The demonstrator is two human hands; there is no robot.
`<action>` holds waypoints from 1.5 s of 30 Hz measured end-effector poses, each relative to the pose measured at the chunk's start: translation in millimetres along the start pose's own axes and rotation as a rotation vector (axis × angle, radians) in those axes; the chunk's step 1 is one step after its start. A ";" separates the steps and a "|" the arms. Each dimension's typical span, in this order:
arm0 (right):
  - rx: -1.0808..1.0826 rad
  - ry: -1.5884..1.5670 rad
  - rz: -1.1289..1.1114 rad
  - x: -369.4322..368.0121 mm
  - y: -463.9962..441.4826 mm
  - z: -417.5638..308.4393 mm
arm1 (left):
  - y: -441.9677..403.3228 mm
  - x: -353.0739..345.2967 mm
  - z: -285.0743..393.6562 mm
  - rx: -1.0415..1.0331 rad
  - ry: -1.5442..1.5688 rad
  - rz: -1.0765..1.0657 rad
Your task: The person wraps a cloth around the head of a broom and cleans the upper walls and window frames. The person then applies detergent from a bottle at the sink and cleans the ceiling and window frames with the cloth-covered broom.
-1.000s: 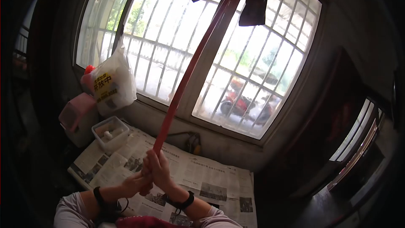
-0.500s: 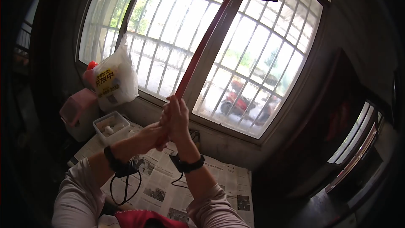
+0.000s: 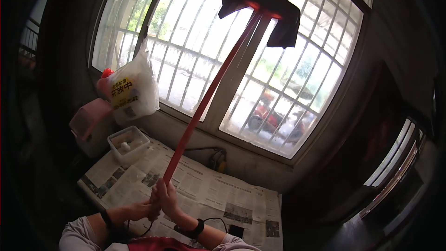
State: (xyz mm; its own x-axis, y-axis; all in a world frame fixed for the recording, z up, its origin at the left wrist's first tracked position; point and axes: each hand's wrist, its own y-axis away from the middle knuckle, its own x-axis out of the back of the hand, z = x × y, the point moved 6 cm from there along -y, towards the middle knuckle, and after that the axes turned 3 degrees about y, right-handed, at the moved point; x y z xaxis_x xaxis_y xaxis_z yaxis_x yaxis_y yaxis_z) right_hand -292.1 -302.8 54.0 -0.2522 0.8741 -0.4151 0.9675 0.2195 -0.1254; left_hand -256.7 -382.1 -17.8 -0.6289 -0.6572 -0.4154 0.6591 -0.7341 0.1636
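Note:
A long red pole (image 3: pixel 204 100) slants up from my hands toward the window. Draped over its far end is a dark cloth (image 3: pixel 284 15), which spreads across the window's middle post; what lies under it is hidden, apart from a reddish part. My right hand (image 3: pixel 166 199) is closed around the lower part of the pole. Just below and to the left, my left hand (image 3: pixel 143 210) is wrapped about the pole's bottom end. Whether the cloth touches the glass, I cannot tell.
Newspaper (image 3: pixel 204 176) covers the table below the barred window (image 3: pixel 195 56). On its left stands a clear plastic box (image 3: pixel 127 145) with pale items inside. Beside it are a pink-lidded container (image 3: pixel 90 118) and a full white plastic bag (image 3: pixel 134 90). A dark phone-like object (image 3: pixel 236 230) lies near the front.
Both hands have come down toward my body, still around the pole. The cloth-covered end has dropped lower across the window and now shows almost whole.

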 end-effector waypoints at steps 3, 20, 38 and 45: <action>0.074 -0.021 -0.058 -21.4 -43.7 -100.4 | -22.5 -34.1 107.7 -0.186 -0.018 0.117; 0.198 0.098 -0.047 -4.6 -65.5 -102.9 | -38.7 -34.6 126.7 -0.175 -0.080 -0.036; 0.247 -0.251 -0.129 4.2 -94.2 -65.0 | 111.3 7.7 -66.8 0.294 0.235 0.316; 0.125 -0.301 -0.178 -33.8 -58.4 -31.5 | 145.4 55.2 -119.9 0.253 -0.088 0.257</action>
State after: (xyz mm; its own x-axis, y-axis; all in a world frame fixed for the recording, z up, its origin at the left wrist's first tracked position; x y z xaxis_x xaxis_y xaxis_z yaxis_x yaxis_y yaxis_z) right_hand -339.5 -331.5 103.8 -0.4287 0.6563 -0.6208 0.9028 0.2858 -0.3213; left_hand -146.0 -504.7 -124.2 -0.4965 -0.8296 -0.2555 0.6840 -0.5551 0.4732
